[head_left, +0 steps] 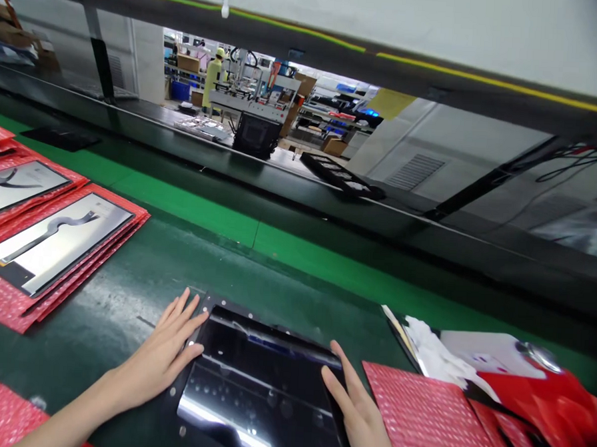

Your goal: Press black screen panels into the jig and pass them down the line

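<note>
A glossy black panel (260, 388) lies on a dark plate with pale round dots along its edge (183, 404), on the green worktop. My left hand (169, 350) rests at the panel's left edge, fingers spread, thumb and a fingertip touching it. At the right edge is my right hand (352, 400), its thumb and forefinger apart, the thumb tip over the glossy surface. The lower fingers of my right hand are hidden. Light reflects in streaks across the panel.
Silver-backed screens with flex cables (67, 238) lie on stacked red bubble bags (122, 244) at left. Another red bubble bag (419, 410), crumpled white tissue (434, 351) and a red item (544, 403) are at right. A person in yellow (212, 79) stands beyond the dark shelf (290, 190).
</note>
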